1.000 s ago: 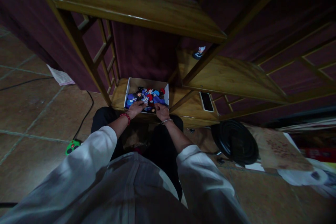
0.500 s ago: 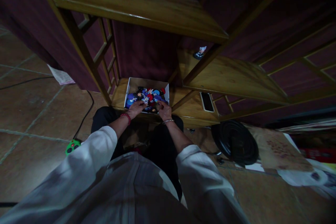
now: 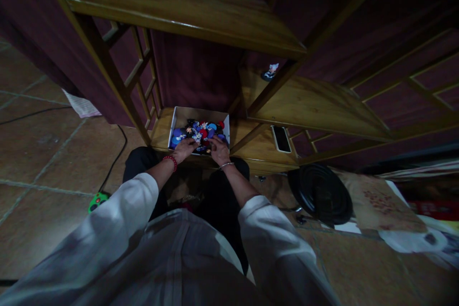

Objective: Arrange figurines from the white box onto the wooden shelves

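A shallow white box on the low wooden shelf holds many small figurines in blue, red, black and purple, heaped together. My left hand, with a red bead bracelet at its wrist, reaches over the box's near edge. Its fingers are bent together beside a pale figurine, and whatever they pinch is too small to make out. At the near right part of the box is my right hand, wearing a silvery bangle. Its fingertips are closed in among the figurines, and what they hold is unclear.
To the right on the low shelf lies a phone. One figurine stands on the middle shelf. An upper shelf overhangs the box. A green controller and a round black object are on the floor.
My right hand has shifted slightly left, its fingertips still over the figurines. My left hand stays nearly where it was. The whole view has moved a little.
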{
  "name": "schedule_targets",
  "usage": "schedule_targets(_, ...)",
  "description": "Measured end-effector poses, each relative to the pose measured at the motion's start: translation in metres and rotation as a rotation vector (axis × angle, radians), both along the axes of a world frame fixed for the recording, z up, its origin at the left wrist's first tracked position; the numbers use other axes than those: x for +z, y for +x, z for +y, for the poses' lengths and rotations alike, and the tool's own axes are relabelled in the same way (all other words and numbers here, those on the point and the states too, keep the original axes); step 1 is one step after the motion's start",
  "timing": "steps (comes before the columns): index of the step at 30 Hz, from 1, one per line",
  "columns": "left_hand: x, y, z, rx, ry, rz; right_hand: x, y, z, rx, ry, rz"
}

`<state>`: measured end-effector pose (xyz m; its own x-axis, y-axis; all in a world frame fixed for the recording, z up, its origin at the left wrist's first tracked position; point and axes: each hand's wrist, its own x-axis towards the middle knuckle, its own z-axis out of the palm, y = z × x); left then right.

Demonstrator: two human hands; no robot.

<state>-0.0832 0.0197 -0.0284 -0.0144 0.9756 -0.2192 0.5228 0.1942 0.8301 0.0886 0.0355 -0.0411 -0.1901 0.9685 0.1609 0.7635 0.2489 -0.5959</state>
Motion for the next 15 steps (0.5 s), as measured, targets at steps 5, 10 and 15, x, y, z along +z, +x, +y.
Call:
schedule_targets(5,0.002,0.0,-0.001,-0.005,-0.024,-0.009,0.004,0.0,0.0,0.018,0.045,-0.049)
schedule_targets(10,0.002,0.0,-0.001,0.016,-0.028,0.0,0.009,0.002,-0.006,-0.006,0.058,-0.076)
schedule_targets(15,0.0,0.0,-0.001,0.021,-0.008,-0.013,0.006,0.006,-0.013,-0.111,-0.001,0.006)
